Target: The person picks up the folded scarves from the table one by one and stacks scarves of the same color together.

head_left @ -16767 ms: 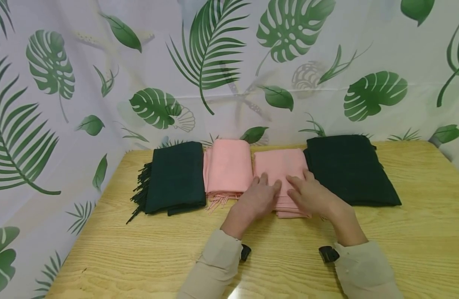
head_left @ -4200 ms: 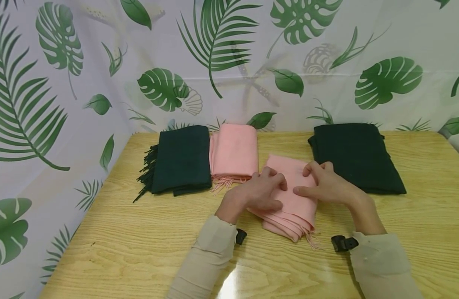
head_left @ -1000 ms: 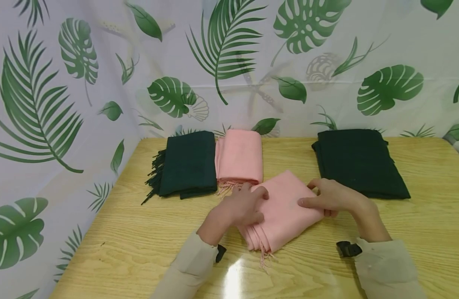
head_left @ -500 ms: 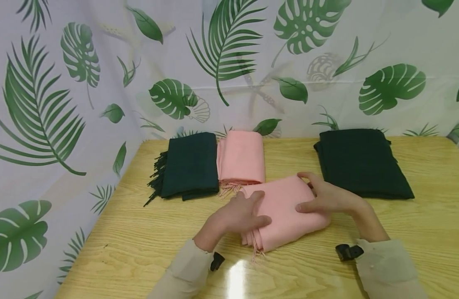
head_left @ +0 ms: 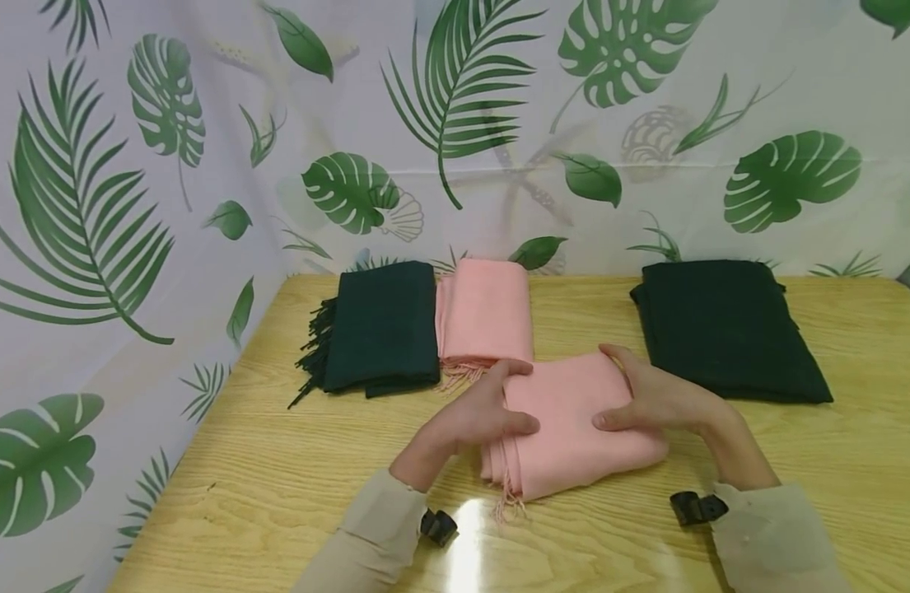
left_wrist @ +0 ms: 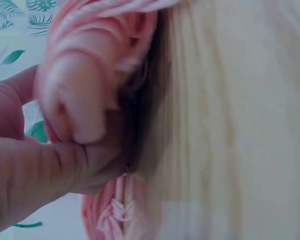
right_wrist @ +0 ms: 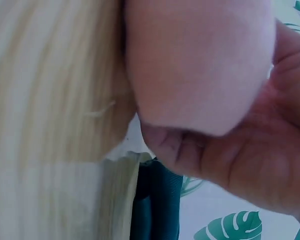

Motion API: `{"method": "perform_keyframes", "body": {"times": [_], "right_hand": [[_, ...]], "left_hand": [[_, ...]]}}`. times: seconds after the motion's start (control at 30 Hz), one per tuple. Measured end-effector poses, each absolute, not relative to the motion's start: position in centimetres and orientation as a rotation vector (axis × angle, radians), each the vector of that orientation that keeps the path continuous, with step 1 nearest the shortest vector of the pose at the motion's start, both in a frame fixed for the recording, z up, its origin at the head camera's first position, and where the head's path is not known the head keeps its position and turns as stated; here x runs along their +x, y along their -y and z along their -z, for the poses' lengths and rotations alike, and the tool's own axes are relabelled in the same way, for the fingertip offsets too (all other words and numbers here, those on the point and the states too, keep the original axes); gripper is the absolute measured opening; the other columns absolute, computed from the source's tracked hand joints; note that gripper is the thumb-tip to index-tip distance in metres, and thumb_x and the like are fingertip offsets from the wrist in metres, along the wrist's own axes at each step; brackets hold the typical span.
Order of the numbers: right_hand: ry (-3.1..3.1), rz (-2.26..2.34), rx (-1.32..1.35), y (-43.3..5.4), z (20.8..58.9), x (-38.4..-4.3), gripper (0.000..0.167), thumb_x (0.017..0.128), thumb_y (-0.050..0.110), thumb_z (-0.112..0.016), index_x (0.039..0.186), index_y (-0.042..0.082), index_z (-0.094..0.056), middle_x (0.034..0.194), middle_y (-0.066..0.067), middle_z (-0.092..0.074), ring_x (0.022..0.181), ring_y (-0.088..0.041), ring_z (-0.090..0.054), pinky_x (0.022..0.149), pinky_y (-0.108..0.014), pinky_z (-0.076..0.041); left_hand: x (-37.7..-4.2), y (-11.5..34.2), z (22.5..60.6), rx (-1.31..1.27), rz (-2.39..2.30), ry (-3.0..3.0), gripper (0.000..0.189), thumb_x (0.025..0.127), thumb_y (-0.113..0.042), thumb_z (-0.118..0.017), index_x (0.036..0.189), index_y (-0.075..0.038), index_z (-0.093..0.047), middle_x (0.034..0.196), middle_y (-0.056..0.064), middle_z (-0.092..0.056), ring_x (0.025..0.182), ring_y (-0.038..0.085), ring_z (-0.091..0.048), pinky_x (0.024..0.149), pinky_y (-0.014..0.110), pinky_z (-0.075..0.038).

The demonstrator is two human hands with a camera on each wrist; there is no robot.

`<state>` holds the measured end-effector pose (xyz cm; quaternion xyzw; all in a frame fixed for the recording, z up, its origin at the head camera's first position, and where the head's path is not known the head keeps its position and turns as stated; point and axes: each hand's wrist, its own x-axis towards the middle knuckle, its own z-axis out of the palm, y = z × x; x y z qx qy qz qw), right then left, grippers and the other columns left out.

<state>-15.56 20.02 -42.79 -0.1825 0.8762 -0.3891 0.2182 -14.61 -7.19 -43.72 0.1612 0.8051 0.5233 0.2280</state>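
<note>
A folded pink scarf (head_left: 573, 445) lies slightly turned on the table, its layered edge and short fringe at the front left. My left hand (head_left: 484, 412) grips its left side, thumb on top. On the opposite side my right hand (head_left: 662, 399) holds it the same way. In the left wrist view, the left hand (left_wrist: 45, 165) has fingers curled under the scarf's bunched layers (left_wrist: 85, 55), close to the tabletop. The right wrist view shows the right hand (right_wrist: 250, 160) with fingers beneath the smooth folded end (right_wrist: 195, 60). The undersides are mostly hidden in the head view.
Along the back of the wooden table (head_left: 291, 486) lie a dark green fringed scarf (head_left: 388, 325) and a second pink scarf (head_left: 492, 313) side by side. A larger dark green folded cloth (head_left: 729, 329) sits at right. A leaf-print curtain (head_left: 499, 181) hangs behind.
The pink scarf came forward out of the back row and turned, its fringe swinging from front right to front left. Both hands have since closed round its sides.
</note>
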Motion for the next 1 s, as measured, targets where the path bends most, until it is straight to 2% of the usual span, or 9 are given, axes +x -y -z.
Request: {"method": "perform_keyframes", "body": {"times": [0.1,0.23,0.37,0.67,1.0], "right_hand": [[-2.432,1.085,-0.519,-20.0,42.76,-15.45,0.11,0.083,0.037,-0.08,0.154,-0.007,-0.009,0.153,-0.032,-0.023,0.137,-0.047,-0.03,0.107,-0.064,-0.029],[-2.383,1.121,-0.527,-20.01,43.02,-15.41,0.106,0.084,0.035,-0.079,0.155,-0.004,-0.01,0.153,-0.03,-0.024,0.136,-0.045,-0.031,0.107,-0.064,-0.03],[-2.339,1.145,-0.522,-20.0,43.27,-15.5,0.106,0.084,0.035,-0.079,0.156,-0.001,-0.009,0.155,-0.028,-0.02,0.138,-0.045,-0.028,0.107,-0.065,-0.029],[-2.284,1.185,-0.519,-19.71,43.26,-15.53,0.11,0.083,0.033,-0.081,0.157,0.001,-0.006,0.155,-0.028,-0.019,0.138,-0.046,-0.027,0.107,-0.065,-0.029],[-2.339,1.102,-0.541,-19.36,43.16,-15.49,0.102,0.081,0.034,-0.082,0.154,0.002,-0.018,0.146,-0.023,-0.037,0.129,-0.037,-0.042,0.103,-0.055,-0.038]], "left_hand": [[-14.65,7.1,43.96,0.337,-1.595,-2.033,0.068,0.088,-0.009,-0.072,0.146,-0.009,-0.037,0.133,0.011,-0.049,0.113,0.02,-0.054,0.099,0.036,-0.045],[-14.57,6.83,44.28,0.175,-1.798,-1.698,0.068,0.094,-0.01,-0.064,0.151,-0.013,-0.029,0.127,0.013,-0.056,0.098,0.021,-0.065,0.083,0.032,-0.054],[-14.54,6.7,44.54,0.094,-1.868,-1.597,0.066,0.094,-0.012,-0.061,0.152,-0.015,-0.029,0.122,0.013,-0.058,0.091,0.018,-0.066,0.075,0.029,-0.054],[-14.5,6.7,44.17,0.172,-1.865,-1.664,0.069,0.089,0.0,-0.065,0.148,-0.018,-0.036,0.13,0.012,-0.052,0.101,0.021,-0.063,0.08,0.032,-0.054],[-14.61,6.7,44.47,0.217,-1.862,-1.697,0.068,0.086,0.004,-0.067,0.145,-0.016,-0.042,0.132,0.012,-0.051,0.104,0.021,-0.061,0.079,0.031,-0.054]]}}
